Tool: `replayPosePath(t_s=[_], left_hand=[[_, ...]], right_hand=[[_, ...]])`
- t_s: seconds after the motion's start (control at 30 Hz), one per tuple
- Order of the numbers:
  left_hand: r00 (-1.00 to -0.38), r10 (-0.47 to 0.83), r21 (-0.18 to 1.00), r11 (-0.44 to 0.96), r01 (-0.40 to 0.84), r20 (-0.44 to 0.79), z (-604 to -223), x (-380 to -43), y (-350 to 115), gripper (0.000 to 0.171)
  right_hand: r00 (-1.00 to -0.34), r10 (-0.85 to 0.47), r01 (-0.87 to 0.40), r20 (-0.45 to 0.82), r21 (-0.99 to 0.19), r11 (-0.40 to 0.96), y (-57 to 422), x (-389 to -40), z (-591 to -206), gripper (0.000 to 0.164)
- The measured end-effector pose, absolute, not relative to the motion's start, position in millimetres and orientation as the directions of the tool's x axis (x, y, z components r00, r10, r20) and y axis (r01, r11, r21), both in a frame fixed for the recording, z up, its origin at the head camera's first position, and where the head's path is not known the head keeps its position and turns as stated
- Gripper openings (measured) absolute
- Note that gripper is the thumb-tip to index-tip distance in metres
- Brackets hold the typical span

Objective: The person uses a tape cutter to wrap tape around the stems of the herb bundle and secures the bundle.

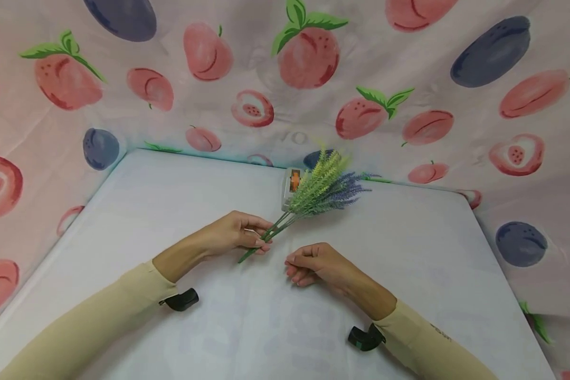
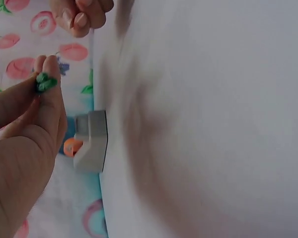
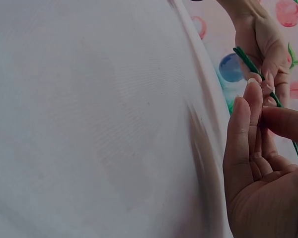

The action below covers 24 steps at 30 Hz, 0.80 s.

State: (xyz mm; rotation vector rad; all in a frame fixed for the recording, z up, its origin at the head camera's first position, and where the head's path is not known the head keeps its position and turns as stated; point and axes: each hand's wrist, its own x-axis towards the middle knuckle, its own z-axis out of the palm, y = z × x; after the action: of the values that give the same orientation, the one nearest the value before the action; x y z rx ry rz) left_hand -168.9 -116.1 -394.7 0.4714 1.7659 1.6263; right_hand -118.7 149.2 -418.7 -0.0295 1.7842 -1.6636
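From the head view, the lavender-like bunch (image 1: 315, 191), with yellow-green and purple spikes, overlaps the right side of the grey device with an orange part (image 1: 287, 197); its stems slant down to the near side of that device, lifted off the surface (image 1: 218, 327). The left hand (image 1: 230, 232), nearer the person than the device and to its left, pinches the stems low down between thumb and fingers, with the green stem ends (image 2: 45, 83) sticking out past the grip. The right hand (image 1: 325, 266), nearer the person and to the device's right, has loosely curved fingers, thumb close to the fingertips, and shows nothing in its hold.

To hold this well, the pinch should probably be firm enough to stop the stems rolling, yet light enough not to bend them. Gripped this low, the spread of spikes is likely to tip or twist the bunch; a hold closer to the spikes should steady it. Keeping the spikes clear of the device would lessen the chance of snagging.
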Motion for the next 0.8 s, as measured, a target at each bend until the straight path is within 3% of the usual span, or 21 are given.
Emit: replayPosePath(t_s=[0.4,0.8], left_hand=[[-0.714,0.662,0.970,0.100,-0.220,-0.230,-401,-166,-82,0.034],[-0.726,0.642,0.969,0.139,-0.206,-0.246,-407,-162,-74,0.034]], right_hand=[[-0.767,-0.464,0.407,-0.442,-0.895,0.179,152,-117,-418,0.032],[-0.842,-0.404,0.343,-0.356,-0.933,0.108,153,-110,-422,0.037]])
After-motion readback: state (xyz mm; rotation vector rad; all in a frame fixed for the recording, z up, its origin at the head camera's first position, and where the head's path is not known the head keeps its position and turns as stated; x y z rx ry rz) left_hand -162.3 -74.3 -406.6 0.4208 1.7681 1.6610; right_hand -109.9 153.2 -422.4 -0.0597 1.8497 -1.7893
